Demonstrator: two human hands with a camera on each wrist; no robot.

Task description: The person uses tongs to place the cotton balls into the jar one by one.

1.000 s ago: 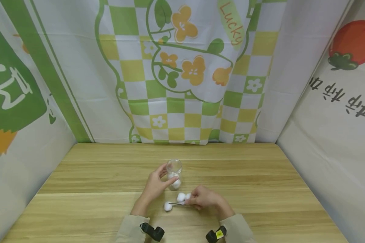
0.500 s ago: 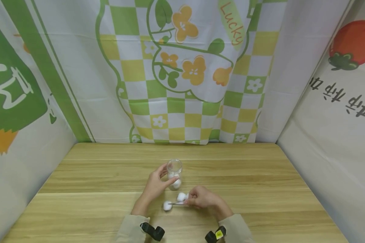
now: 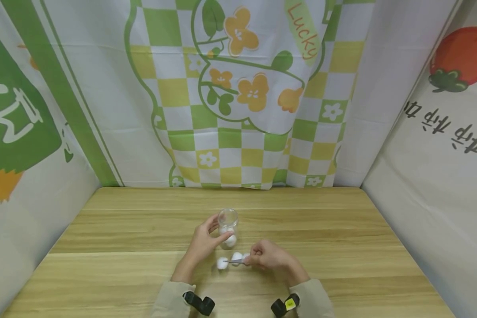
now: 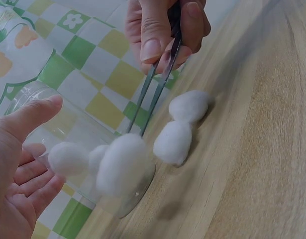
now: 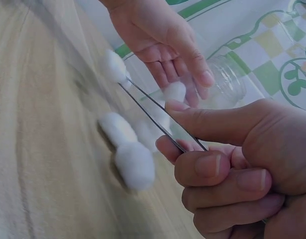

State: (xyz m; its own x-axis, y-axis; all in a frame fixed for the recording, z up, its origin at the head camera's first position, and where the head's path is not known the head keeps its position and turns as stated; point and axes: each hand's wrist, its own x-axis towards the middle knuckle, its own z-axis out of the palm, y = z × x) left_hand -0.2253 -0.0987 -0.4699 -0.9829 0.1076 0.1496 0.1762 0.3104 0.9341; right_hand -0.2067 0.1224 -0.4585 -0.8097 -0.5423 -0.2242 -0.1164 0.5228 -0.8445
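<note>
My left hand (image 3: 203, 240) holds a clear, open-topped jar (image 3: 228, 216), thumb on one side and fingers round the other. White cotton balls (image 4: 68, 159) show through its wall. In my right hand (image 3: 271, 256) a pair of metal tweezers (image 4: 147, 97) is pinched between thumb and fingers. Their tips grip a cotton ball (image 5: 113, 66), which hangs over the table with its shadow apart from it. Two more cotton balls (image 5: 134, 165) lie side by side on the wood, just under the tweezers in the head view.
The wooden table (image 3: 322, 229) extends to both sides and behind the jar. A green and yellow checked curtain (image 3: 230, 145) hangs along its back edge, with printed cloth walls (image 3: 433, 198) left and right. Black wrist cameras (image 3: 198, 303) sit at both cuffs.
The tweezers and their cotton ball have lifted off the table and shifted slightly away from me and to the right. My left hand and the jar have stayed in place.
</note>
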